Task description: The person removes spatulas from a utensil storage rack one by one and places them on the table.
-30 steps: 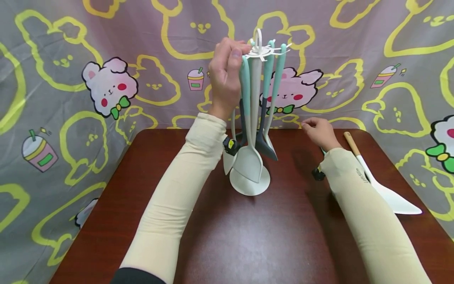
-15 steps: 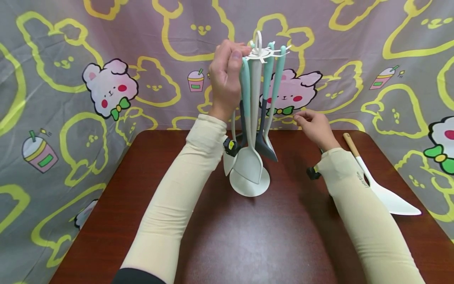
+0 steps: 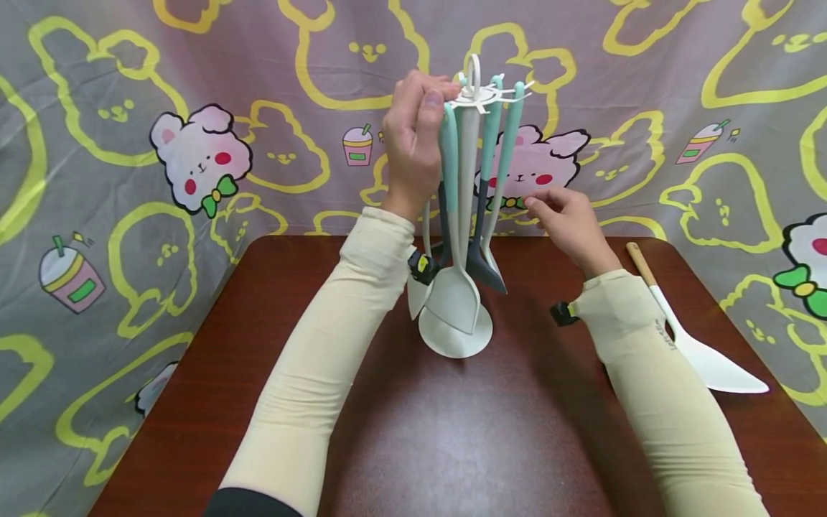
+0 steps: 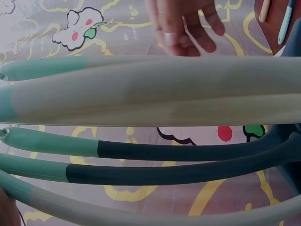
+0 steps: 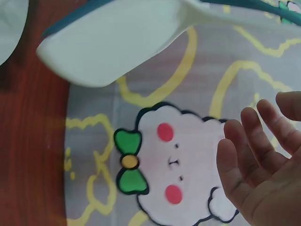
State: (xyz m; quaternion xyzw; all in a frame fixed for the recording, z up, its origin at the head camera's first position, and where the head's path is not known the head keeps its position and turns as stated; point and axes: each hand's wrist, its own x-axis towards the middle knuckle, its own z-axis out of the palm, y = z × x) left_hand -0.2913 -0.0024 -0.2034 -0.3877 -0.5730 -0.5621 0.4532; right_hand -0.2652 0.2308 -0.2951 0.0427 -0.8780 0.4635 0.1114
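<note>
A white utensil rack (image 3: 474,97) stands upright on the table. From its hooks hang several kitchen utensils with mint handles, among them a pale turner (image 3: 452,298) at the front and a dark grey utensil (image 3: 484,269) to its right. My left hand (image 3: 416,129) holds the left side of the rack's top; some of its fingertips are hidden. Right of the rack, my right hand (image 3: 571,230) hovers apart from it with loosely bent fingers and nothing in them. In the right wrist view a pale turner blade (image 5: 117,42) hangs beyond that hand (image 5: 263,165).
A white turner (image 3: 717,362) with a wooden handle lies at the table's right, partly behind my right sleeve (image 3: 652,388). In the left wrist view a mint handle (image 4: 286,26) lies near it. A patterned cloth (image 3: 278,43) hangs behind the brown table (image 3: 258,309).
My right hand has moved left and slightly up, closer to the hanging utensils. My left hand has stayed at the rack's top.
</note>
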